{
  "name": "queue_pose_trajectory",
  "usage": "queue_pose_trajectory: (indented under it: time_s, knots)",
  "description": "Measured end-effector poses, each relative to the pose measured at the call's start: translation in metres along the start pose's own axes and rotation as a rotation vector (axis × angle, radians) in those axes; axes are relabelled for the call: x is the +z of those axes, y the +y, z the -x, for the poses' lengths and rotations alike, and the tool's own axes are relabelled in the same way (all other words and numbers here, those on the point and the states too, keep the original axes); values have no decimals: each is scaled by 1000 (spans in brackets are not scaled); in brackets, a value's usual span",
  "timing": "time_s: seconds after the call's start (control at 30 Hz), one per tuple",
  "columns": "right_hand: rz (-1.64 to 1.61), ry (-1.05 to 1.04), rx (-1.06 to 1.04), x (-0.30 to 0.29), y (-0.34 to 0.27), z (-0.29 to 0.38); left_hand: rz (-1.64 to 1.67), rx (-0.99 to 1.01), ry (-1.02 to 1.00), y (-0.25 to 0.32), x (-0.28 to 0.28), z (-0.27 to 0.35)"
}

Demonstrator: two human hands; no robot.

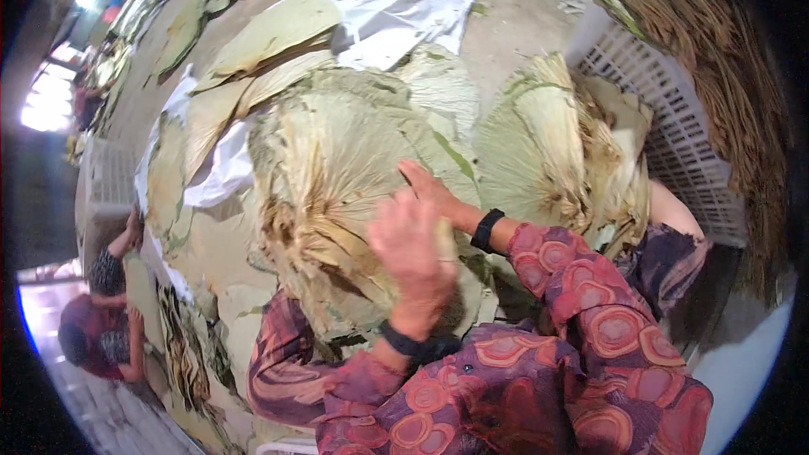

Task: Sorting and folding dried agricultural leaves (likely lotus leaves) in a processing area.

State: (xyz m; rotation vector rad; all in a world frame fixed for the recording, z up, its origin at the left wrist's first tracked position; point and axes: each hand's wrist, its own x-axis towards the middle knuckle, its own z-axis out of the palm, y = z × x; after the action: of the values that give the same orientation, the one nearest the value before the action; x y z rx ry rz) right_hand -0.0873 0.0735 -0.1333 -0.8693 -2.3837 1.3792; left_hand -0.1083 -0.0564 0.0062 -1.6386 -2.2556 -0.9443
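Observation:
A stack of large dried lotus leaves (354, 139), pale green with creased yellow-brown centres, lies before me. Blurred by motion, my left hand (411, 246) is over the stack's lower right part. Its fingers look extended, and I see nothing in them. My right hand (436, 193) rests on the top leaf's surface, one finger stretched out to the left. Part of that hand is hidden behind my left one. To the right stands a second bundle of folded dried leaves (537, 139), close beside the stack.
White plastic sheeting (404, 6) spreads beneath and beyond the leaves. A white plastic crate (670, 133) leans at the right, beside a heap of long brown dried strands (708, 44). At left, another person (101, 335) sits near more leaves and another white crate (107, 170).

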Motion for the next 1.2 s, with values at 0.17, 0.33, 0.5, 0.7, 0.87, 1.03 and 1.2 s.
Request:
queue_pose_trajectory:
  time_s: [0.17,0.33,0.5,0.7,0.87,1.03,1.2]
  knots:
    - [340,107,-15,9,36,35,-317,-159,-423,-23,60,31]
    - [400,174,-5,50,32,28,-538,35,-491,-78,75,53]
    - [283,53,47,36,30,15,-649,64,-506,-84,79,51]
    - [278,154,97,-101,17,6,-620,103,-526,-68,76,45]
    - [841,1066,147,-294,32,84,-625,50,-628,-40,64,25]
    - [600,469,831,-358,49,197,-329,-251,-879,15,70,10]
    - [230,526,464,-302,66,200,369,-92,-699,97,114,13]
